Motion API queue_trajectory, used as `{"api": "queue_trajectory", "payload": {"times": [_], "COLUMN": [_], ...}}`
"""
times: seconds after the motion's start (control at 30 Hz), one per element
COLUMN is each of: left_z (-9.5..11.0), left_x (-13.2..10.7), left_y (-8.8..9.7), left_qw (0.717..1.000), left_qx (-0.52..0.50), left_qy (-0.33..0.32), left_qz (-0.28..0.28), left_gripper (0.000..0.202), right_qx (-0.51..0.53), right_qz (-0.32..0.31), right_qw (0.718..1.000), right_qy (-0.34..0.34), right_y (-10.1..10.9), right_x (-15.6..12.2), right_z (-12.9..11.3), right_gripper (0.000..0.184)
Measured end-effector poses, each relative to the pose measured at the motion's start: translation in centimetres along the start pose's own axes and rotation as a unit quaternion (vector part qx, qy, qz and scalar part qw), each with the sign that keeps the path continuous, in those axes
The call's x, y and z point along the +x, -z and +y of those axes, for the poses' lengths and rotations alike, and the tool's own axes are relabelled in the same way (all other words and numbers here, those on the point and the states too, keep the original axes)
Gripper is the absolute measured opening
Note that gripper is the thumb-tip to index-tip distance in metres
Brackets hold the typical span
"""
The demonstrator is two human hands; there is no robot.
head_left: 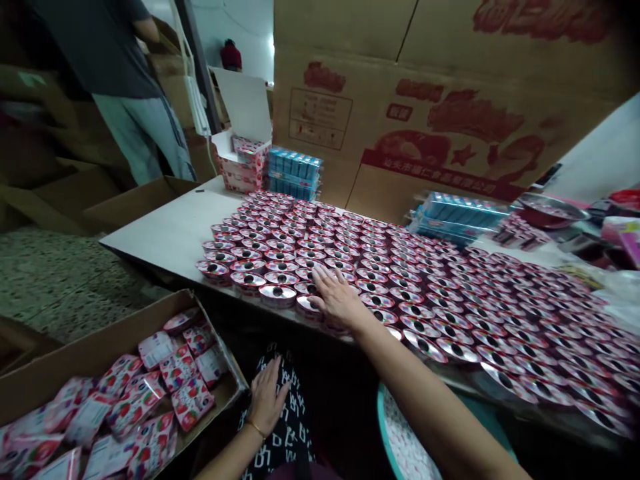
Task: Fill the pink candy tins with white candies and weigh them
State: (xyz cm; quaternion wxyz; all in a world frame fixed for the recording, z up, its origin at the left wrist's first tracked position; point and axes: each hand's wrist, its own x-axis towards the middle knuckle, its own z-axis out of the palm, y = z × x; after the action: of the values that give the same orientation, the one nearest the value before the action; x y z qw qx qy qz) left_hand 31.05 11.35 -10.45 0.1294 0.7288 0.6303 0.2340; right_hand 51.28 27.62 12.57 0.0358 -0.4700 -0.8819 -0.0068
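My right hand point(340, 299) lies flat, fingers stretched, on the near rows of small pink-and-red packets point(278, 295). These stand upright in close rows across the white table point(155, 217), each showing an oval end with a dark round spot. Some packets beneath the palm are hidden. Lower down, my left hand point(267, 397) rests on my patterned trouser leg point(295, 427) with its fingers extended and nothing in it. Left of that hand is an open cardboard box point(95, 343) holding loose strawberry-print packets point(193, 403).
A large printed carton point(375, 120) stands behind the table. Blue wrapped packs point(294, 173) and an open-lidded display box point(243, 173) are at the back. Under the table edge sits a teal basin point(382, 427) of small white pieces. Another person point(120, 80) stands at far left.
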Motion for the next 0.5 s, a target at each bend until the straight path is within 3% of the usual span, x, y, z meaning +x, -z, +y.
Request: {"api": "queue_trajectory", "payload": {"times": [0.1, 0.3, 0.5], "left_z": [-0.1, 0.0, 1.6], "left_x": [-0.1, -0.1, 1.4], "left_y": [0.2, 0.5, 2.1], "left_qw": [1.000, 0.999, 0.984], "left_qx": [0.002, -0.012, -0.054], "left_qy": [0.002, 0.003, 0.064], "left_qz": [-0.008, -0.030, -0.156], "left_gripper": [0.051, 0.051, 0.052], "right_qx": [0.009, 0.007, 0.000], "right_qz": [-0.011, -0.020, -0.011], "right_qw": [1.000, 0.999, 1.000], "right_qy": [-0.018, -0.033, -0.024], "right_y": [-1.3, -2.8, -2.9], "right_x": [1.8, 1.8, 1.9], "right_z": [-1.5, -1.6, -1.6], "right_gripper": [0.068, 0.067, 0.068]}}
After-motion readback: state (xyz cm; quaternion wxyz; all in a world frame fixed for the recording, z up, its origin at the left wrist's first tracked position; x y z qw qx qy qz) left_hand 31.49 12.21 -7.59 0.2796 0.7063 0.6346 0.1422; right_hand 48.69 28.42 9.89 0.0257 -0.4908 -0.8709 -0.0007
